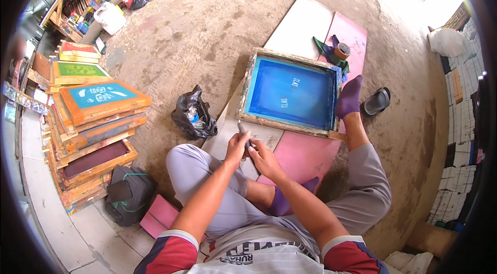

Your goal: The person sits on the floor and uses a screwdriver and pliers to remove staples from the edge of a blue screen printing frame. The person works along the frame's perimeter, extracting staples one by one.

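Note:
My left hand (236,148) and my right hand (265,159) meet in front of me, both closed around a small dark tool (242,128). Its narrow end points up and away; the fingers cover much of it, so its kind is unclear. Just beyond the hands, a wooden-framed printing screen (290,95) with blue mesh and small pale lettering lies flat. My foot in a purple sock (350,97) rests against the frame's right side. Under the screen are white and pink boards (305,157).
Stacked wooden screens (98,99) stand at left, beside a dark bundle (129,196). A black plastic bag (192,113) sits left of the boards. Brown tape (342,50) and green cloth (325,49) lie beyond the screen. A grey sandal (376,101) is at right.

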### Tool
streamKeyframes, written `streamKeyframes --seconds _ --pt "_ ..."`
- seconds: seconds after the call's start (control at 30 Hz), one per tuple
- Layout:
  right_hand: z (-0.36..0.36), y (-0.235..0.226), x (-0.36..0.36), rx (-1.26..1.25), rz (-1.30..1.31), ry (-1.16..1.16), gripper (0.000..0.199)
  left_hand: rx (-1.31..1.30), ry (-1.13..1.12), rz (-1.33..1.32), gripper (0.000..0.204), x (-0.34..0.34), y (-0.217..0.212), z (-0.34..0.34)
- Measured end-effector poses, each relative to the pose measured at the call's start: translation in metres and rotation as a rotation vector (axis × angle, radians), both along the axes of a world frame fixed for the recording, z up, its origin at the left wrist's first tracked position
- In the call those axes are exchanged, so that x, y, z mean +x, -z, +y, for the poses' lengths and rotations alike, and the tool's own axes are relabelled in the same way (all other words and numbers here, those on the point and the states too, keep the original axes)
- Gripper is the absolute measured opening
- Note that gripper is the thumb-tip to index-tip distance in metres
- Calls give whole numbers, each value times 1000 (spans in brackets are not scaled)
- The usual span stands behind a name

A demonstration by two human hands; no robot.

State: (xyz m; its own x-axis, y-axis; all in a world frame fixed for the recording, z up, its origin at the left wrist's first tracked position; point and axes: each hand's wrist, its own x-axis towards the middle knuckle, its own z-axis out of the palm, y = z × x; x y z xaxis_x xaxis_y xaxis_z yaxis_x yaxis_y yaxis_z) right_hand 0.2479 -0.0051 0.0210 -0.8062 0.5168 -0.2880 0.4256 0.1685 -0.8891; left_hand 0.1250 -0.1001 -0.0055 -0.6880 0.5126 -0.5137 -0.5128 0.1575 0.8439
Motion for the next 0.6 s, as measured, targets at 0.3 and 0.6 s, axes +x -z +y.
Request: streamKeyframes --seconds 0.3,0.6 --pt "59 29 -71 702 -66 171 18 -134 -328 -87 39 -45 -20 2" --pt "65 52 -85 765 -101 120 10 -65 -131 68 35 -86 -42 -17"
